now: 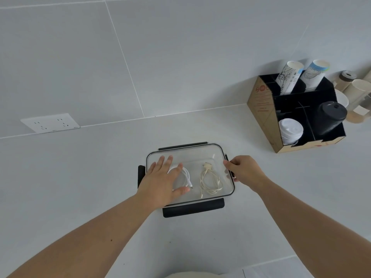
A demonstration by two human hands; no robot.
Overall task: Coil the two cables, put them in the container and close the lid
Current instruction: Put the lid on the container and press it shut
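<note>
A clear rectangular container [218, 151] with black latches sits on the white counter, and its transparent lid [200, 157] lies on top. Through the lid I see a coiled white cable [185, 173] on the left and a coiled cream cable [210, 181] on the right. My left hand [160, 181] lies flat on the left part of the lid with its fingers spread, covering part of the white cable. My right hand [245, 169] is at the container's right side, fingers curled on the right latch [226, 157]. The front latch [193, 209] and left latch [141, 173] stick outward.
A cardboard cup organiser [261, 109] with paper cups and lids stands at the back right. More cups [357, 97] stand beside it against the wall. A white wall socket [50, 123] sits low on the tiled wall at the left.
</note>
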